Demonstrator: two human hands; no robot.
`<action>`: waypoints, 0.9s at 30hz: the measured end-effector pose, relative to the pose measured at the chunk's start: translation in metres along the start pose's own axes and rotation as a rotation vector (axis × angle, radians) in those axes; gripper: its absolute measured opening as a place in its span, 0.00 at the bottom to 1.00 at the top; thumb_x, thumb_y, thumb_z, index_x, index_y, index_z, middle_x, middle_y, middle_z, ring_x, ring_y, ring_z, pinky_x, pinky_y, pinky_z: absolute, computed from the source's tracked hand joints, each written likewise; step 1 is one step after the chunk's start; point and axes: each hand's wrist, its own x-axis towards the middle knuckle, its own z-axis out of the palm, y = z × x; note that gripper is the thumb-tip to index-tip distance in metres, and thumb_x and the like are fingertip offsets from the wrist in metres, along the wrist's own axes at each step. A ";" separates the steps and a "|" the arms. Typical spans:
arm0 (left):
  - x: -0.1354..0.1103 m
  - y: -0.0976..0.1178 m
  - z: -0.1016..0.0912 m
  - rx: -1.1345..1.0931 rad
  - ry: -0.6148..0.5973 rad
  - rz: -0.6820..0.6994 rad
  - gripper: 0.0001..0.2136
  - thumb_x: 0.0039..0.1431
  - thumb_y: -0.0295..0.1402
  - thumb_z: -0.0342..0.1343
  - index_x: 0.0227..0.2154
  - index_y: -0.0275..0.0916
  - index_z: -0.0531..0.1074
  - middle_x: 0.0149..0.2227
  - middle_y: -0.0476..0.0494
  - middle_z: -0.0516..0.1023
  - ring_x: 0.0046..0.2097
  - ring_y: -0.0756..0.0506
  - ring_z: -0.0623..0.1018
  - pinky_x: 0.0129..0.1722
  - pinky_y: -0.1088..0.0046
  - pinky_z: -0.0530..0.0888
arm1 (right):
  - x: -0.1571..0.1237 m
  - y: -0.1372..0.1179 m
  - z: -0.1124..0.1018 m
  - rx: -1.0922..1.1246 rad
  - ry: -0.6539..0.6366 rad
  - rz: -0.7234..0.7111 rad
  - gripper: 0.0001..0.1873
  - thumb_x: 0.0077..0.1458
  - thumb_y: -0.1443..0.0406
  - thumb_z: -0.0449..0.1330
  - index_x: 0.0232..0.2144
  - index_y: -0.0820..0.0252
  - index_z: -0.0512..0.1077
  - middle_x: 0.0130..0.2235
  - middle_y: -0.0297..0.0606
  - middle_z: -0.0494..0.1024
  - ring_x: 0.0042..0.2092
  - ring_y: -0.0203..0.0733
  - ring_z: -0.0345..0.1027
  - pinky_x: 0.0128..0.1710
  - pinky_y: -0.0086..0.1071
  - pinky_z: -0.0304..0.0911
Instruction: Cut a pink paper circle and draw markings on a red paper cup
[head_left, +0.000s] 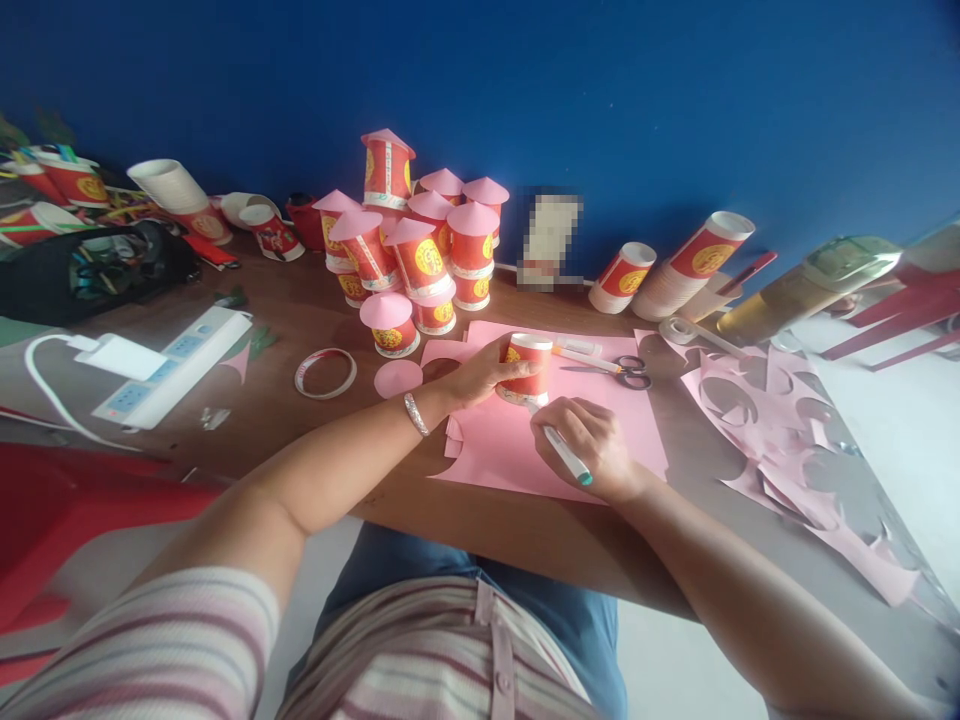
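Observation:
My left hand (489,374) is closed around a red paper cup (534,352) with a gold print and a white rim, upside down or upright I cannot tell. In my right hand (589,442) is a white marker pen (566,455) with a green end, its tip by the lower edge of the cup. Both hands are over pink paper sheets (517,470). Behind the cup, scissors (630,371) and a capped pen (577,345) lie on the paper. Beyond my left hand stand several red cups with pink paper cones (412,232) on top, stacked in tiers.
At left are a power strip (180,362), a tape roll (325,373) and a pink paper disc (398,378). Pink paper offcuts (780,430) spread along the right edge. Cup stacks (694,262) and a golden flask (810,285) stand at the back right.

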 end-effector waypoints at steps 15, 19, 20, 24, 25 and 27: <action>0.000 -0.004 -0.003 -0.038 0.007 -0.007 0.25 0.50 0.46 0.77 0.44 0.37 0.75 0.40 0.43 0.79 0.42 0.46 0.77 0.43 0.68 0.74 | 0.002 -0.002 -0.004 0.052 0.022 -0.040 0.14 0.59 0.77 0.60 0.40 0.54 0.68 0.29 0.29 0.76 0.28 0.35 0.68 0.31 0.30 0.65; 0.001 -0.004 -0.004 -0.050 -0.005 -0.009 0.24 0.51 0.47 0.76 0.43 0.37 0.75 0.42 0.42 0.79 0.42 0.45 0.77 0.43 0.68 0.74 | 0.003 -0.003 -0.005 0.054 -0.006 -0.048 0.13 0.61 0.77 0.60 0.40 0.54 0.68 0.29 0.28 0.76 0.28 0.34 0.68 0.32 0.29 0.67; 0.002 -0.004 -0.004 -0.051 -0.005 -0.009 0.24 0.51 0.47 0.76 0.42 0.37 0.75 0.42 0.42 0.79 0.42 0.45 0.76 0.43 0.68 0.74 | 0.003 -0.003 -0.005 0.050 -0.006 -0.049 0.12 0.61 0.77 0.60 0.40 0.54 0.68 0.29 0.28 0.75 0.28 0.34 0.68 0.32 0.29 0.68; 0.002 -0.005 -0.006 -0.080 0.032 0.013 0.23 0.52 0.46 0.75 0.43 0.37 0.77 0.42 0.42 0.80 0.43 0.45 0.77 0.43 0.68 0.74 | 0.002 -0.002 -0.004 0.054 0.008 -0.051 0.13 0.60 0.77 0.61 0.41 0.55 0.69 0.28 0.27 0.75 0.28 0.35 0.70 0.32 0.30 0.70; 0.001 -0.005 -0.006 -0.093 0.044 0.023 0.22 0.52 0.46 0.75 0.43 0.37 0.78 0.41 0.42 0.80 0.42 0.44 0.78 0.43 0.68 0.74 | 0.002 -0.002 -0.003 0.057 0.015 -0.057 0.14 0.59 0.78 0.61 0.41 0.55 0.69 0.28 0.28 0.76 0.29 0.36 0.71 0.33 0.31 0.72; 0.001 -0.004 -0.008 -0.112 0.050 0.040 0.21 0.54 0.46 0.73 0.44 0.37 0.78 0.41 0.41 0.81 0.43 0.44 0.79 0.43 0.68 0.74 | 0.002 -0.002 -0.003 0.062 0.029 -0.063 0.15 0.59 0.78 0.62 0.42 0.54 0.70 0.29 0.27 0.77 0.31 0.37 0.74 0.39 0.34 0.77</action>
